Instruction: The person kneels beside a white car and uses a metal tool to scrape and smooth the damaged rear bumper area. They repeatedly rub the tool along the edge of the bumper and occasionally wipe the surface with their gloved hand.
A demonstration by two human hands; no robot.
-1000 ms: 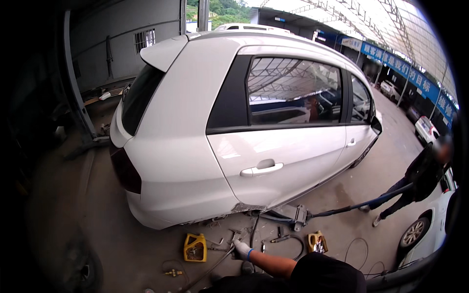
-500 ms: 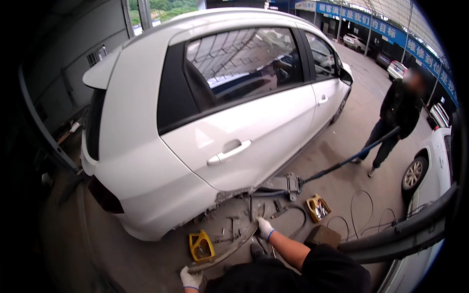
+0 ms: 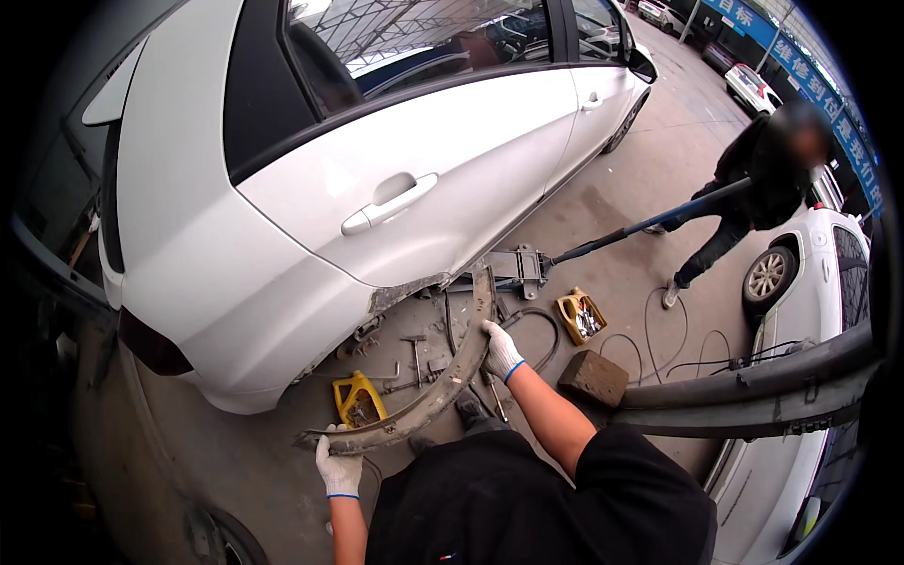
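Observation:
A long, curved, dirty grey-brown strip, shaped like a wheel-arch trim, hangs between my two gloved hands. My left hand is closed round its near left end. Farther along the strip, my right hand grips the outer edge, and the far end rises beyond it toward the car. The white car stands ahead, its rear wheel-arch edge scraped and rough. Beneath the strip a hammer and other tools lie on the floor, partly hidden.
A floor jack reaches under the car, its long handle held by a co-worker in dark clothes. Cut-open yellow jugs hold small parts. Right of me are a brown block, a large dark bumper-like part, hoses and another white car.
Both hands have lifted the curved strip, and its far end now stands up by the car's wheel arch. My view has tilted downward. The co-worker leans further over the jack handle.

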